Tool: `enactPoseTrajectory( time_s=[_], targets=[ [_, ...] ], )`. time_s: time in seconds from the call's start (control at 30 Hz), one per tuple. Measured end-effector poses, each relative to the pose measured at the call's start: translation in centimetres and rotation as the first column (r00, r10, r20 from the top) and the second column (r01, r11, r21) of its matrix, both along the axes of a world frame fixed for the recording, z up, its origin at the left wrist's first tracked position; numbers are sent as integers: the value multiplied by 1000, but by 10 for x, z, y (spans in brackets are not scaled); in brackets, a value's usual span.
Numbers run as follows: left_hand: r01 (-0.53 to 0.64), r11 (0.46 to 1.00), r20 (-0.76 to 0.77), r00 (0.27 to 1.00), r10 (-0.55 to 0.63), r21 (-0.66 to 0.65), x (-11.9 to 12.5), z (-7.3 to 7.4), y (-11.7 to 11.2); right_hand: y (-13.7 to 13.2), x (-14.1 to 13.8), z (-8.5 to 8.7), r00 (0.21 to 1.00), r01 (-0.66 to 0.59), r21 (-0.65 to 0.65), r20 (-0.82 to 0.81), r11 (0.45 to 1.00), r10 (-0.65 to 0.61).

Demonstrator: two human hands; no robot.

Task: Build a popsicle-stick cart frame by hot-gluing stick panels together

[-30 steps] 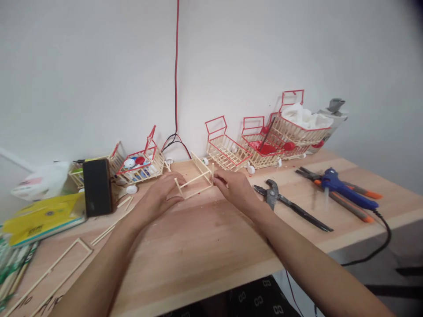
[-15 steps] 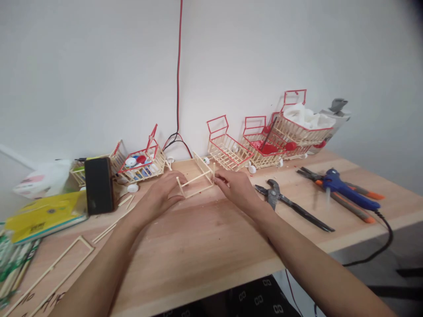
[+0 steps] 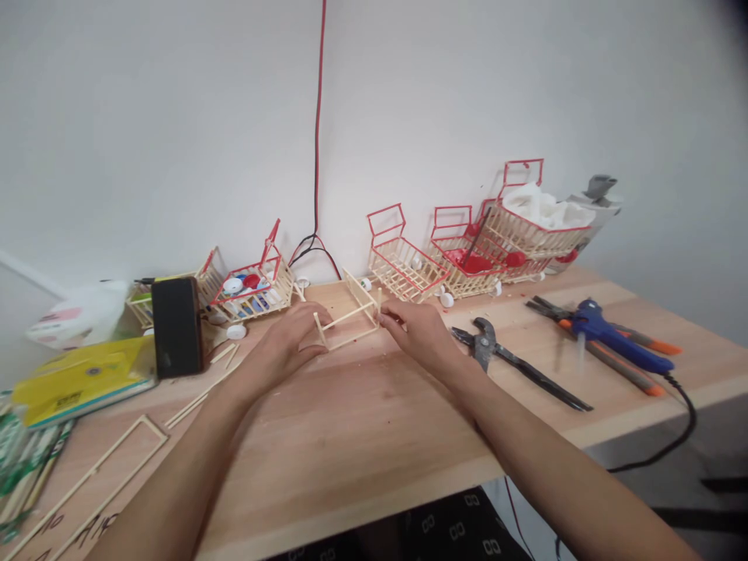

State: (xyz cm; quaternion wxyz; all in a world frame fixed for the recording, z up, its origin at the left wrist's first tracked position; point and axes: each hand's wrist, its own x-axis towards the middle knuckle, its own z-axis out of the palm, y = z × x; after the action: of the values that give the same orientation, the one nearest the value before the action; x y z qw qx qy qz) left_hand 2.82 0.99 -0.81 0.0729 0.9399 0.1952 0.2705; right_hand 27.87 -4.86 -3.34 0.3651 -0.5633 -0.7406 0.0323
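Note:
A small frame of pale wooden sticks [image 3: 352, 340] stands on the wooden table [image 3: 327, 436], with short upright posts at its near corners and a slatted side at the back right. My left hand [image 3: 292, 336] grips the frame's left side, thumb near the front left post; its other fingers are partly hidden behind the sticks. At the front right post, my right hand [image 3: 416, 323] pinches the frame between thumb and fingers. Behind it, along the wall, stand small stick-built carts with red rims, among them an unfilled one [image 3: 406, 265] and one holding bottle caps [image 3: 251, 292].
To the right lie black pliers [image 3: 488, 347], a blue glue gun [image 3: 613, 335] with its cord, and orange-handled pliers [image 3: 648, 383]. On the left are a phone [image 3: 177, 327], a yellow packet [image 3: 85, 382], loose sticks [image 3: 202, 397] and a flat stick frame [image 3: 125, 475].
The whole view has shifted very slightly. Both hands keep their hold on the stick frame in the same place.

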Motion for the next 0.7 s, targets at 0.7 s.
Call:
enactPoseTrajectory(
  time_s=[0.7],
  targets=[
    [7, 1000, -18, 1000, -7, -6, -1, -2, 2, 0, 0, 0, 1000, -6, -5, 6, 1000, 6]
  ],
)
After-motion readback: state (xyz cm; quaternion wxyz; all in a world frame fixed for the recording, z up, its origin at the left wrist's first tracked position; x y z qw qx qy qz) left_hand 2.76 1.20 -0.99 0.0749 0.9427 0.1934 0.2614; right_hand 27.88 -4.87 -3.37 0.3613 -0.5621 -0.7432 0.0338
